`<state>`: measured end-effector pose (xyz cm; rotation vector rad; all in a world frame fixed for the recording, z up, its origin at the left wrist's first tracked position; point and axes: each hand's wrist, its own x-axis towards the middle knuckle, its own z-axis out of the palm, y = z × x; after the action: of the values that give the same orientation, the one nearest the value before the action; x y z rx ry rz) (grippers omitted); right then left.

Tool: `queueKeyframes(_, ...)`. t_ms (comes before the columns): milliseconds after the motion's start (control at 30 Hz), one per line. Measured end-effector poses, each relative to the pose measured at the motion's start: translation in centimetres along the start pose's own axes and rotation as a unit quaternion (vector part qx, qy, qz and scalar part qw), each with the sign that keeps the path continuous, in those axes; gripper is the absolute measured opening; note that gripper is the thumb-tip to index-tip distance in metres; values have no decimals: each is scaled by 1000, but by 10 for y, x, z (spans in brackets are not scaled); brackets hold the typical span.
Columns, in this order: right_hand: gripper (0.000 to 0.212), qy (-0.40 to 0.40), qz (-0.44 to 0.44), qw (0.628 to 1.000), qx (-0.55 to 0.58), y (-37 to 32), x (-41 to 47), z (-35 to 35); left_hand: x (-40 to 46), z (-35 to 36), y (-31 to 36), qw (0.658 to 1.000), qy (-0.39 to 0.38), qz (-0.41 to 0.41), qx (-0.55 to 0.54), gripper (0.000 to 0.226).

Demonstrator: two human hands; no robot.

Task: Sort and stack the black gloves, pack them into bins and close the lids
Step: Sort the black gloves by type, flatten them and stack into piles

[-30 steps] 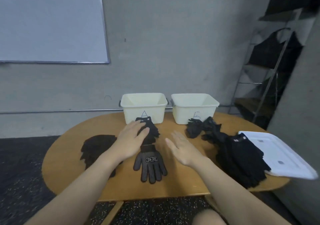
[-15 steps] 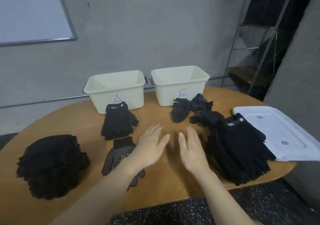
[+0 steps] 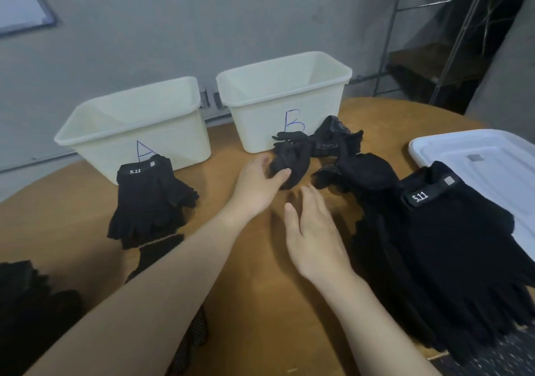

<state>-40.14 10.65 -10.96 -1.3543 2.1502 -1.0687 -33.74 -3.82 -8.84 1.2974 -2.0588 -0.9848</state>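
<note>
Two cream bins stand at the back of the wooden table: bin A [image 3: 162, 132] on the left and bin B [image 3: 260, 121] on the right, both open. My left hand [image 3: 257, 181] grips a crumpled black glove [image 3: 292, 161] from the loose heap in front of bin B. My right hand [image 3: 315, 234] hovers flat just below it, holding nothing. A short stack of fingerless 5.11 gloves [image 3: 150, 202] lies before bin A. A large pile of 5.11 gloves [image 3: 451, 248] covers the right side. A dotted glove [image 3: 191, 338] is partly hidden under my left forearm.
A white lid [image 3: 492, 155] lies at the table's right edge, partly under the large pile. Another dark glove heap [image 3: 26, 294] sits at the left edge. A metal shelf rack [image 3: 434, 37] stands behind on the right.
The view has tilted down and closer to the bins. My left hand moved forward from the table's middle and took hold of the crumpled glove by bin B. My right hand edged forward.
</note>
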Motion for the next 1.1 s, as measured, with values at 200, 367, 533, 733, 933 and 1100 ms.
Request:
queueKeyframes(200,61,-29,5,999,20,6,-8,-12,18,6,0,998,-36,-52,-2,41)
queueKeyframes(367,63,-38,8,998,40,4,-14,-15,-18,-16,1,994,-62,-60,74,26)
queueKeyframes(533,65,-28,-7,1000,3,-5,-17,-16,-87,-43,-13,993,-56,-69,74,18)
queueKeyframes(733,45,-77,-96,992,-4,-12,-31,3,-164,-57,-35,994,42,-63,73,26)
queueKeyframes(933,29,-102,-116,988,25,-18,-33,17,-183,-61,-46,980,92,69,165,19)
queueKeyframes(1100,6,-78,-126,986,73,-27,-40,21,-190,-71,-56,993,93,57,37,20)
